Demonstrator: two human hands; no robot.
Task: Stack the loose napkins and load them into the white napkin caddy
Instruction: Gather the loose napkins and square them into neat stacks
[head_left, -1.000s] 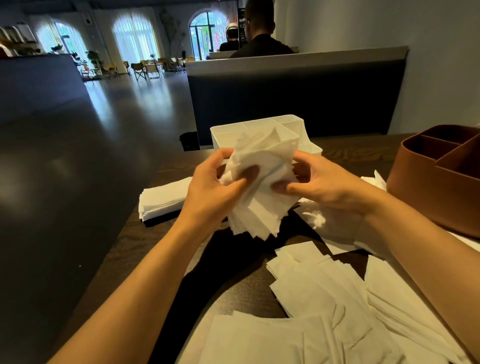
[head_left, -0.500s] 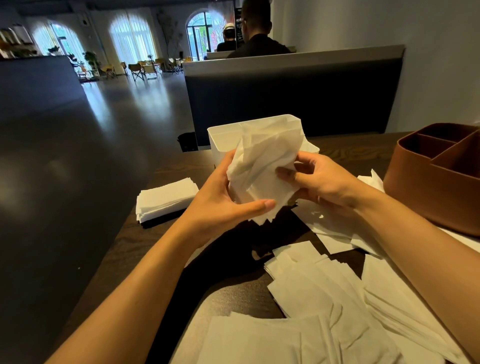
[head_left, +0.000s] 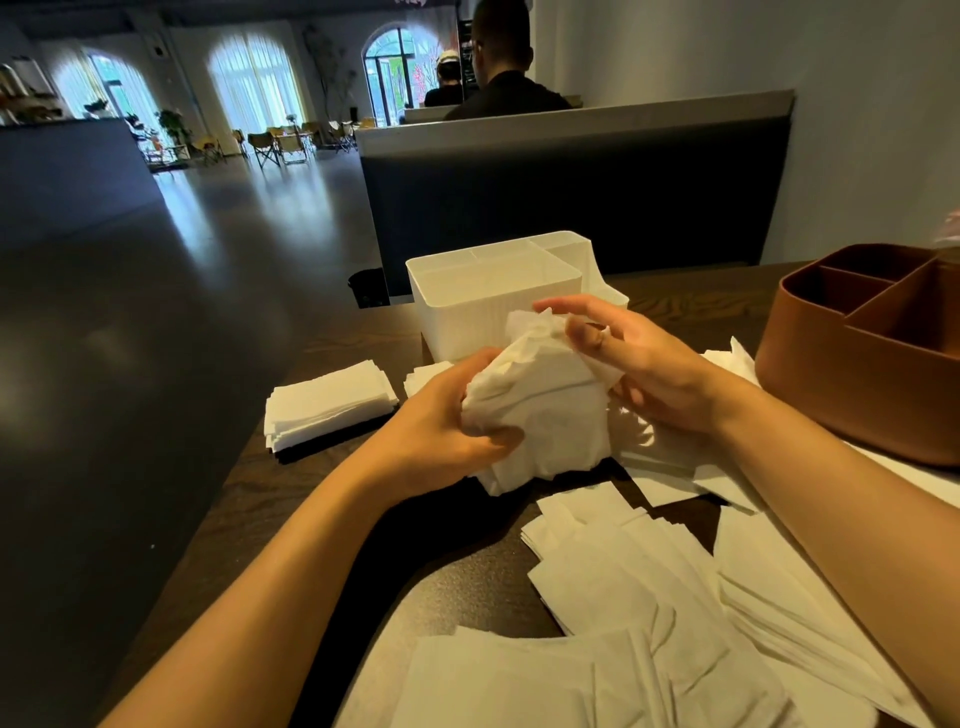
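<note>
A rumpled bundle of white napkins (head_left: 545, 410) is held low over the dark table, just in front of the white napkin caddy (head_left: 467, 312). My left hand (head_left: 447, 431) grips the bundle's left side, thumb curled under it. My right hand (head_left: 644, 364) sits at the bundle's top right, fingers bent over its upper edge. The caddy's large front compartment looks empty. Loose napkins (head_left: 649, 597) lie spread over the near right of the table.
A neat napkin stack (head_left: 327, 402) lies left of the caddy near the table's left edge. A brown divided caddy (head_left: 872, 374) stands at the right. A dark booth back (head_left: 571, 197) rises behind the table, with two people seated beyond it.
The napkin bundle came down from in front of the caddy's rim to just above the table. Both hands dropped with it and shifted their hold.
</note>
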